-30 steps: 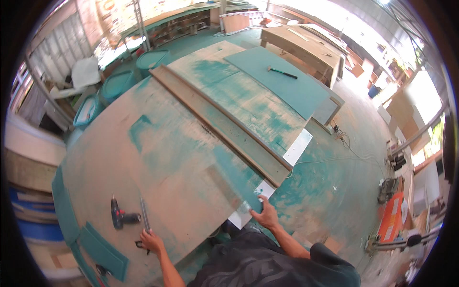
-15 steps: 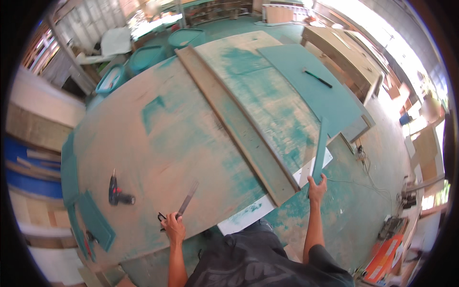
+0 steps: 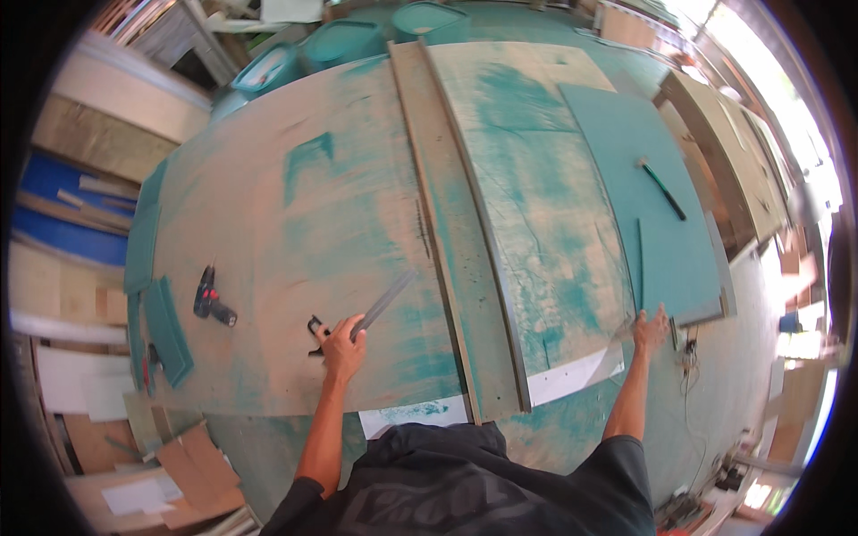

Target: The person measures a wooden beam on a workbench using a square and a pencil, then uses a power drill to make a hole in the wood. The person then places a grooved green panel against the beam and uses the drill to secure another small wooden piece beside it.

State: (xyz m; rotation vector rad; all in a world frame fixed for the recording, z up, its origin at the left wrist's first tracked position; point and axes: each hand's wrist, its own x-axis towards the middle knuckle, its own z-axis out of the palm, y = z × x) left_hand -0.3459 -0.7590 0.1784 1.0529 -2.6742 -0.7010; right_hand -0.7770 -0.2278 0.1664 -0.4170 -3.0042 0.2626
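My left hand (image 3: 342,347), fingers closed, grips a long flat grey metal bar (image 3: 386,302) over the worn wooden tabletop (image 3: 259,259). A black piece (image 3: 315,336) sticks out on the hand's left side; the tool's exact kind is unclear. At the right, my right hand (image 3: 651,329) has its fingers apart at the near edge of a teal panel (image 3: 661,259). Its thumb is by the near end of a narrow teal strip (image 3: 640,263), which lies on that panel. Farther back on the panel rests a hammer (image 3: 663,191).
A cordless drill (image 3: 213,299) lies at the table's left, near teal offcuts (image 3: 165,330). A long wooden channel (image 3: 474,223) crosses the table from near to far. Teal tubs (image 3: 340,45) stand beyond the far edge. A wooden bench (image 3: 728,152) is at the right.
My right hand has carried the teal strip rightward onto the teal panel, and its fingers have spread. The left hand still grips the metal bar. My view has turned.
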